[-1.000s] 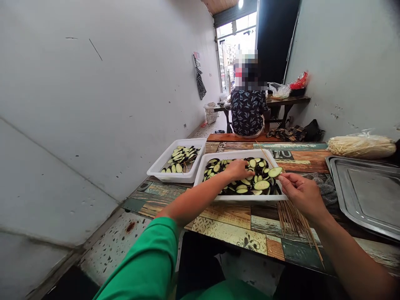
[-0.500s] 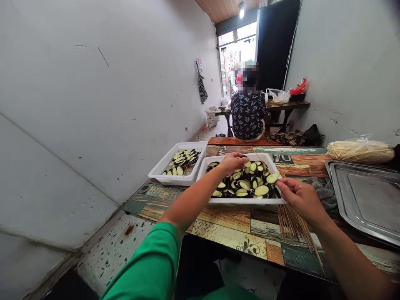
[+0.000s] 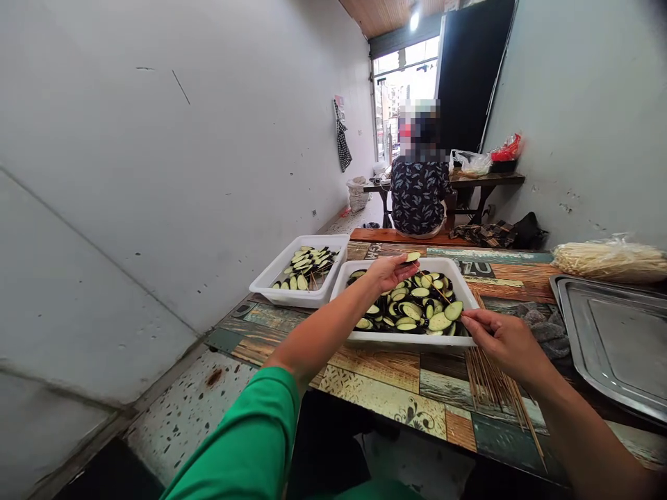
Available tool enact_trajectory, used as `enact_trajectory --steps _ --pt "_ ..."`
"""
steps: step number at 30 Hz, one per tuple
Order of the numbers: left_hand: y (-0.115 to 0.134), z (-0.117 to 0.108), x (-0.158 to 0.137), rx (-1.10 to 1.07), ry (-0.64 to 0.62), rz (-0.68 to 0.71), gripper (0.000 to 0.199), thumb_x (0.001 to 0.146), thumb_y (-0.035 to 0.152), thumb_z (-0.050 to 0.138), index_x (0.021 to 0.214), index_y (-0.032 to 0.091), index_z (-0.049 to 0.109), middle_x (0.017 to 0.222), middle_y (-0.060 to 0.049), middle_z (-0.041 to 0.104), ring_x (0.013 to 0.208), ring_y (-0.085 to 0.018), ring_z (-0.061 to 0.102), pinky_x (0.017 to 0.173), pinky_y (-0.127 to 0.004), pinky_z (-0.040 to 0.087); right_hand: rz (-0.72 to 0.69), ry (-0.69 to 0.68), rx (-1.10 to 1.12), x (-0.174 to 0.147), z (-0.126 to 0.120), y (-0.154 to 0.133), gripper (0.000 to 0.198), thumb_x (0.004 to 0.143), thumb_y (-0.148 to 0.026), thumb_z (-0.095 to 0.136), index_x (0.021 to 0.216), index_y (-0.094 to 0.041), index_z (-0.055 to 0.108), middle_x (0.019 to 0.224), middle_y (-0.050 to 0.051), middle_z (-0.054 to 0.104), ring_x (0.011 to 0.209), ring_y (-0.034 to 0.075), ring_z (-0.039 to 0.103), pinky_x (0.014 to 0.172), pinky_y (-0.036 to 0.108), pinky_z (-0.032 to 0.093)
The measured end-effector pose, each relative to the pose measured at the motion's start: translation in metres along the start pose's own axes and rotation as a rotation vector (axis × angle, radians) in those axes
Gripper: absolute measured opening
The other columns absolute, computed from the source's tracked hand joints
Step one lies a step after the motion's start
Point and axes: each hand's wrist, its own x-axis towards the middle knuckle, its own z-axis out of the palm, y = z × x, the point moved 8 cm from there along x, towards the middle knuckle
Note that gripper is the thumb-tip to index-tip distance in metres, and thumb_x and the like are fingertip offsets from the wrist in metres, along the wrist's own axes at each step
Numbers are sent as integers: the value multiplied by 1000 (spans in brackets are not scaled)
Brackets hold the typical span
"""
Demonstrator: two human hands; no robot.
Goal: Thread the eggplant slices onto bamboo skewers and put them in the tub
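Note:
My left hand (image 3: pixel 392 272) is closed on an eggplant slice (image 3: pixel 413 257), pinched above the far side of the near white tub (image 3: pixel 401 339). Between finger and thumb, my right hand (image 3: pixel 492 332) grips a thin wooden skewer (image 3: pixel 433 286) at the tub's right rim. One pale, oval eggplant slice (image 3: pixel 454 310) is on the skewer close to the right fingertips. The skewer slants up and left, its tip near the left hand's slice; whether it touches is not clear. Many loose eggplant slices (image 3: pixel 406 310) with dark skin fill the tub below.
A second white tub (image 3: pixel 297 300) at the left holds skewered eggplant slices (image 3: pixel 310 260). Bare skewers (image 3: pixel 495 389) lie at the right, beside a grey cloth (image 3: pixel 545 330) and metal trays (image 3: pixel 620 333). A bagged skewer bundle (image 3: pixel 609 257) sits behind. A person (image 3: pixel 421 194) sits ahead.
My left hand has turned and brought its eggplant slice to the skewer's tip. The skewer has tilted further left in my right hand. The view has shifted slightly.

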Motion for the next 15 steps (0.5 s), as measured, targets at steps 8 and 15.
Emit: enact_trajectory --steps 8,15 --pt "-1 5 -4 -31 -20 49 10 86 8 52 89 7 61 83 -12 69 80 -18 69 80 -32 55 24 18 -25 0 0 7 32 85 -38 46 83 -18 71 76 3 73 65 17 65 56 24 46" --pt "-2 8 -5 -9 -54 57 6 83 5 54 80 7 59 76 -10 68 79 -18 69 82 -34 55 24 39 -21 -1 -1 6 31 85 -39 47 80 -18 70 72 3 71 62 17 62 52 24 43"
